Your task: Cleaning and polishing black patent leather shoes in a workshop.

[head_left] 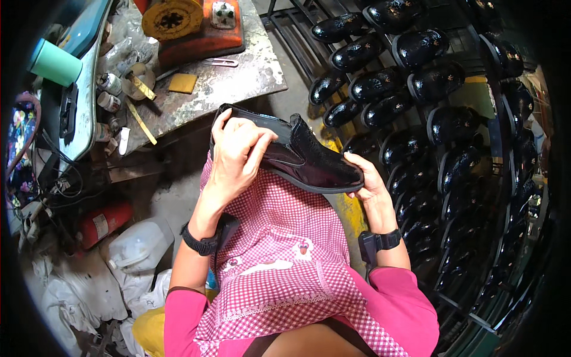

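A shiny black slip-on shoe (309,156) is held across my lap, its toe to the right and its opening upward. My left hand (237,152) is closed on the heel end, the fingers bent over the opening's edge. At the toe, my right hand (370,178) pinches the shoe, with the thumb on top and the other fingers mostly hidden beneath. Under the shoe lies my pink checked apron (279,220).
A worn worktable (256,71) at the upper left bears an orange machine (199,33) and a yellow-brown pad (182,83). Racks of glossy black shoes (419,49) fill the right side. A white plastic jug (140,245) and red cylinder (106,224) are at the lower left.
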A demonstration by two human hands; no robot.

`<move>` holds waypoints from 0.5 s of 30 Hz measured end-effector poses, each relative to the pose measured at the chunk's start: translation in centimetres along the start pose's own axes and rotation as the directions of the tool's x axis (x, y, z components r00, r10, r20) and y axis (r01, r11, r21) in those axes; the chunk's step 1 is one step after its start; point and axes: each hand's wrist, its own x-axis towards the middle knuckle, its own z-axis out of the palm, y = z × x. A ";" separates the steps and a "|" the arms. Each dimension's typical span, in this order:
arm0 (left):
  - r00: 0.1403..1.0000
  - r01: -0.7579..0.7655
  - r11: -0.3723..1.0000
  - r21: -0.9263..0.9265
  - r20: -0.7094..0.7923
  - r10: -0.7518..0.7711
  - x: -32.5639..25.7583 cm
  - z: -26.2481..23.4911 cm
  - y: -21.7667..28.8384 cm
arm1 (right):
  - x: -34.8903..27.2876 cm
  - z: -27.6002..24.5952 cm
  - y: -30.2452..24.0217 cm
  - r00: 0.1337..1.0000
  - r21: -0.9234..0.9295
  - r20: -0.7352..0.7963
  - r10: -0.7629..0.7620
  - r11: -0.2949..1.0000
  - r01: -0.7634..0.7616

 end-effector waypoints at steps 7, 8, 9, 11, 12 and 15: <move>0.981 -0.030 1.000 -0.008 0.194 0.031 -0.2 -0.8 0.7 | 0.2 -0.2 0.1 1.000 0.007 -0.021 -0.009 1.000 0.009; 0.980 -0.032 0.999 -0.010 0.196 0.033 -0.3 -0.7 0.5 | 0.1 -0.1 0.1 0.999 0.021 -0.044 -0.010 1.000 0.011; 0.979 -0.040 0.998 -0.039 0.200 0.047 -0.3 -0.8 0.3 | 0.1 -0.1 0.1 0.999 0.023 -0.045 -0.013 1.000 0.014; 0.989 -0.055 0.997 -0.045 0.132 0.060 -0.3 -0.8 0.5 | 0.1 -0.3 0.1 0.999 -0.084 0.003 -0.033 0.996 0.034; 0.988 -0.062 0.997 -0.050 0.137 0.068 -0.5 -0.8 0.4 | 0.0 -0.2 0.3 0.999 -0.078 -0.003 -0.040 0.996 0.040; 0.996 0.074 0.997 -0.038 -0.049 -0.076 -1.9 -0.5 -0.4 | -1.4 1.5 0.6 0.968 -0.201 0.108 -0.225 0.949 0.243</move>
